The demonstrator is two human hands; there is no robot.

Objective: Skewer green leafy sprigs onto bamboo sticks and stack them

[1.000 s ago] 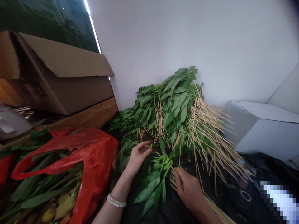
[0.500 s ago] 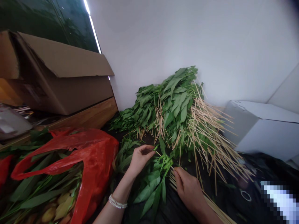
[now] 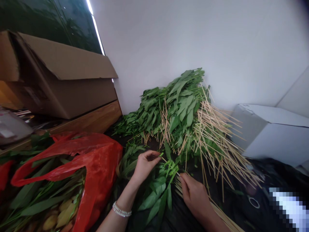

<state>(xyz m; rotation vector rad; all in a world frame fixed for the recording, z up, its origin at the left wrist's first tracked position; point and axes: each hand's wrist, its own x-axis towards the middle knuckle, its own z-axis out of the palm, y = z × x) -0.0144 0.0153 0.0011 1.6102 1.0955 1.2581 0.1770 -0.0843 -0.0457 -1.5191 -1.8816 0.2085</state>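
My left hand (image 3: pixel 144 167), with a beaded bracelet at the wrist, pinches a short green stem (image 3: pixel 161 155) at the left tip of a thin bamboo skewer (image 3: pixel 164 159). The other end of that skewer is between the thumb and fingers of my right hand (image 3: pixel 194 193). Several leafy green stems (image 3: pixel 169 168) are threaded on the skewer between my hands, and their long leaves (image 3: pixel 154 195) hang down toward me. Bare bamboo skewers (image 3: pixel 225 219) lie under and beside my right hand. Loose leafy greens (image 3: pixel 130 161) lie just left of the left hand.
A large pile of skewered greens (image 3: pixel 180 100) leans against the white wall (image 3: pixel 169 38), sticks pointing right. At left, a red plastic bag (image 3: pixel 103 158) holds more greens, below an open cardboard box (image 3: pixel 82 96). A white box (image 3: pixel 277 135) stands right, on black sheeting (image 3: pixel 277 174).
Almost nothing differs. Both hands keep their grip, and the leaves hanging below the skewer have shifted slightly.
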